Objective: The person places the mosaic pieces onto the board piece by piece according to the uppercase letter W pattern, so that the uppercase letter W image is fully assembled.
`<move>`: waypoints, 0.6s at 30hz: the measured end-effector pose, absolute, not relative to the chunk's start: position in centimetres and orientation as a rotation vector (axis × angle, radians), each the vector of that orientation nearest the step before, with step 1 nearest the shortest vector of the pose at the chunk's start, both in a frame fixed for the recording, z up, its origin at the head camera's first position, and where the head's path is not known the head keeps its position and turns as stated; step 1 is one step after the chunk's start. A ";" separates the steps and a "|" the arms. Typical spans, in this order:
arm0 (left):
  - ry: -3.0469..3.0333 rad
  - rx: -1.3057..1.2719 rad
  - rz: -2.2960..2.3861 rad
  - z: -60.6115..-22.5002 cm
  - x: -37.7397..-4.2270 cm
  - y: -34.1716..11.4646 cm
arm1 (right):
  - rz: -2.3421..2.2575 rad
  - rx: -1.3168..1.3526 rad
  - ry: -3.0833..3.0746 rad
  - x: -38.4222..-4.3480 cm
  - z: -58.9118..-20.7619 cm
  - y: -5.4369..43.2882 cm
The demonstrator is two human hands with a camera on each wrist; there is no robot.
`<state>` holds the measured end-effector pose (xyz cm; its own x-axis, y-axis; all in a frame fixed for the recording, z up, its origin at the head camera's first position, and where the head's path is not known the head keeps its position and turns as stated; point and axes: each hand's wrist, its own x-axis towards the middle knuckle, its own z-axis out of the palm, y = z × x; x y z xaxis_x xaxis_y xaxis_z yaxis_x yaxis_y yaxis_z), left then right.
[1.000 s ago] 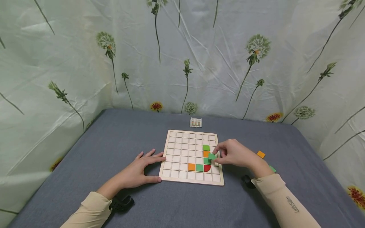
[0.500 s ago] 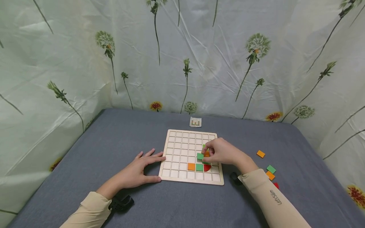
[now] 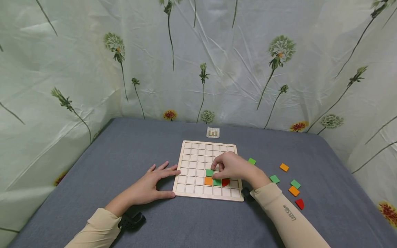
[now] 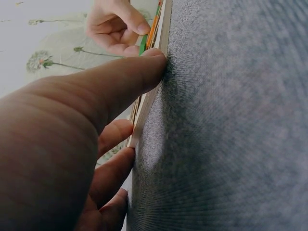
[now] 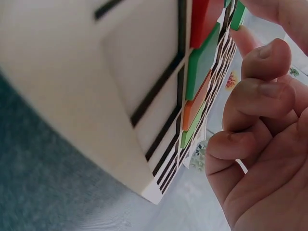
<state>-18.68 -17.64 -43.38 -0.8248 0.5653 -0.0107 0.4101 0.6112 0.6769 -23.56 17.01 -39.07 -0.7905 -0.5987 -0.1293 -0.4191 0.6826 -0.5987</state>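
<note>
Pinched between the thumb and index finger of my right hand (image 3: pixel 231 167) is a green square tile (image 3: pixel 209 173), low over the wooden grid board (image 3: pixel 190 189). The tile is just above an orange tile (image 3: pixel 208 181) in the head view. A green tile (image 3: pixel 217 183) and a red rounded tile (image 3: pixel 225 182) continue that row. My right hand hides the column behind it in the head view; the right wrist view shows green (image 5: pixel 203 62), orange (image 5: pixel 195 103) and light green tiles (image 5: pixel 192 129) there. My left hand (image 3: pixel 152 186), fingers spread, rests against the board's left edge.
Loose tiles lie right of the board on the grey cloth: a light green one (image 3: pixel 252 161), orange ones (image 3: pixel 284 167), green ones (image 3: pixel 274 178) and a red rounded one (image 3: pixel 299 204). A small patterned card (image 3: pixel 213 132) lies behind the board. A flowered curtain (image 3: pixel 186 69) surrounds the table.
My right hand has carried the green tile leftward across the board, from the right column to above the orange tile. Loose tiles at right came into view. The left hand stays put.
</note>
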 end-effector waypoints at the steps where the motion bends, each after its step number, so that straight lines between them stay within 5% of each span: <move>1: 2.614 0.805 1.014 -43.4 -18.7 -17.6 | -0.799 -0.803 2.582 -23.6 -39.1 17.0; 18: 2.622 0.810 1.014 -43.5 -18.8 -17.6 | -0.754 -0.787 2.593 -23.7 -38.9 16.6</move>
